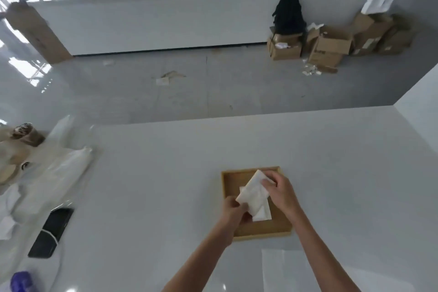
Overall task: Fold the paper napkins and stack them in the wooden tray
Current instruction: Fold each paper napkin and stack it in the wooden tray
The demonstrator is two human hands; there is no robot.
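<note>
A square wooden tray (228, 180) sits on the white table in front of me. Over it I hold a folded white paper napkin (252, 191), tilted. My left hand (233, 212) pinches its near corner and my right hand (278, 191) pinches its far edge. Another folded white napkin (263, 214) lies flat inside the tray, partly hidden under the held one. An unfolded white napkin (282, 268) lies flat on the table near me, to the right of my arms.
At the table's left edge lie clear plastic bags (59, 168), a black phone (52, 232) and a blue bottle cap (21, 281). Beyond the table are grey floor, a long white counter (154, 23) and cardboard boxes (331, 42) at the back right.
</note>
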